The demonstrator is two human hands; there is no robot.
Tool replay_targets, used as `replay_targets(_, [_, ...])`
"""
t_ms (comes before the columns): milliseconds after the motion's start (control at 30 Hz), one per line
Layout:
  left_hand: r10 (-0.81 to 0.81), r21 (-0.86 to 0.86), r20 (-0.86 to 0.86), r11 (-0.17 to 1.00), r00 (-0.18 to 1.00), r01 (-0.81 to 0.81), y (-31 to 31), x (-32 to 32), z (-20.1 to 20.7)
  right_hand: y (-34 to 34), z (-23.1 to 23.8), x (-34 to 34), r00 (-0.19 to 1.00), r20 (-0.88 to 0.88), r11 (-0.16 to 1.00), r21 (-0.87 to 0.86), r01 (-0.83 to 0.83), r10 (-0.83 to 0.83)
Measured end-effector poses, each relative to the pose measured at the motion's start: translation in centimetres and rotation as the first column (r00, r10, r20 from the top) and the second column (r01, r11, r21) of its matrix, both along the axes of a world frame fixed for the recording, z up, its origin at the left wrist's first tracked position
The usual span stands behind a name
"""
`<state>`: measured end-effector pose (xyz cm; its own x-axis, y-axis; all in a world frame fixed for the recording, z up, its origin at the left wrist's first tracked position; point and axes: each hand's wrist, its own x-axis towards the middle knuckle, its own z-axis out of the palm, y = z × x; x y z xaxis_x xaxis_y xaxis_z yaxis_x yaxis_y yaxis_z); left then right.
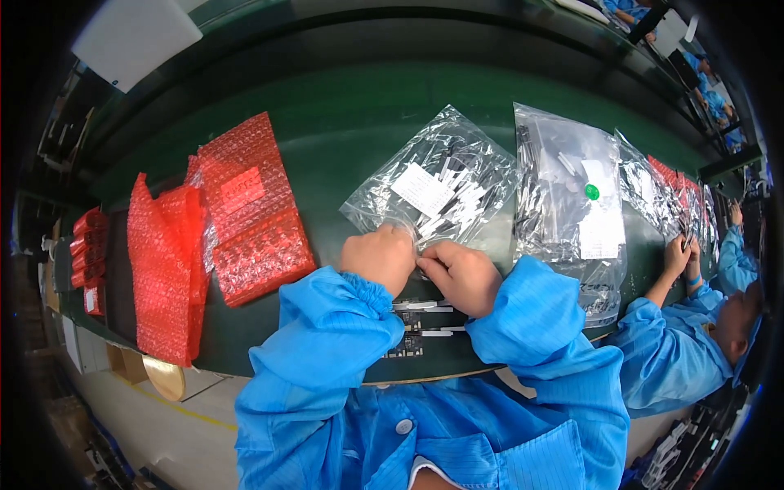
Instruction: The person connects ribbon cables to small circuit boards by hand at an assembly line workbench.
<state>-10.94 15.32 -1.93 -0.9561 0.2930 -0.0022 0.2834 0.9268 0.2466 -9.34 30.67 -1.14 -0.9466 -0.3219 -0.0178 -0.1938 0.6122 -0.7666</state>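
Clear plastic bag (447,135) lies mid-tabletop, slim black-and-white parts (467,196) inside, its near side reaching my hands. From my remote seat I see the left hand (378,257) curled closed on that side, fingertips hidden; the right hand (463,276) pinches the film, thumb against forefinger, with hardly a gap. Towards the near edge of the green tabletop (322,163), small circuit boards (406,347) lie between my blue sleeves (314,335). If I tugged too hard, I judge the film could tear and parts spill onto the boards; a lowered sleeve could drag them over the edge.
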Motion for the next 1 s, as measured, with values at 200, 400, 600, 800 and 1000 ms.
replay_targets(200, [-0.073,-0.078,-0.102,0.995,0.992,0.065,-1.0,0.1,1.4,-0.5,-0.6,-0.2,0.99,-0.001,0.989,0.045,0.14,-0.141])
replay_targets(400, [-0.182,-0.178,-0.226,0.974,0.957,0.143,-3.9,1.5,1.6,-0.6,-0.8,-0.5,0.963,0.032,0.96,0.098,0.262,-0.266])
replay_targets(600, [-0.126,-0.132,-0.264,0.987,0.956,0.094,-5.7,2.9,0.5,-0.5,-1.0,-0.7,0.95,0.072,0.951,0.084,0.296,-0.302])
replay_targets(800, [-0.016,0.115,-0.17,0.993,0.985,0.036,-6.0,3.1,1.4,-0.4,0.6,-0.4,0.942,0.177,0.958,0.092,0.272,-0.285])
replay_targets(1000, [0.05,0.165,0.019,0.985,0.999,-0.053,-6.9,3.6,2.4,-0.5,1.2,-0.1,0.966,0.059,0.958,0.154,0.24,-0.252])
